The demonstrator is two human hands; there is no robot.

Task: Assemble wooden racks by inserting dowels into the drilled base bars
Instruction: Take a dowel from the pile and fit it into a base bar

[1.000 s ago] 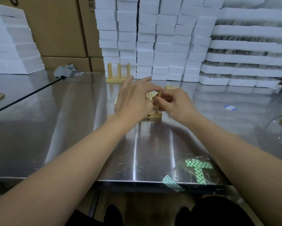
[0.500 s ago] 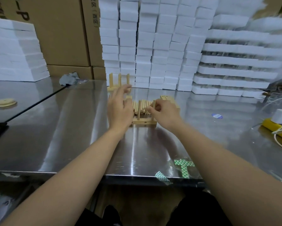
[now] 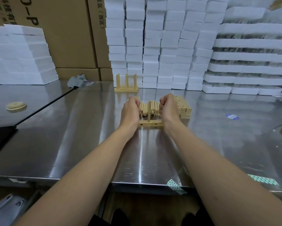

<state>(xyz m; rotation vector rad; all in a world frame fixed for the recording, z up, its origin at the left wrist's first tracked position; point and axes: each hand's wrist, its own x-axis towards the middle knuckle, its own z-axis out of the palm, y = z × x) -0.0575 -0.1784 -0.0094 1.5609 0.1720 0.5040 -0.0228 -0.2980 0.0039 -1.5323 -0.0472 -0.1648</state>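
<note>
Evenly, left hand (image 3: 131, 110) and right hand (image 3: 168, 108), curled fists at base bar (image 3: 150, 124) ends, contents unclear.

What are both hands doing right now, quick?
Left hand: closed round a dowel, whose tip pokes out above the fingers.
Right hand: fingers curled; cannot tell whether it holds anything.

The left carton (image 3: 55, 30) reads "O–P"; neighbouring carton (image 3: 101, 18) reads "(西区)".

Your steel worktop (image 3: 71, 144) carries a bar (image 3: 150, 123) with one upright dowel (image 3: 149, 111), loose dowels (image 3: 155, 106) behind it, stacked bars (image 3: 184, 108), and a rack (image 3: 126, 85) beyond.
</note>
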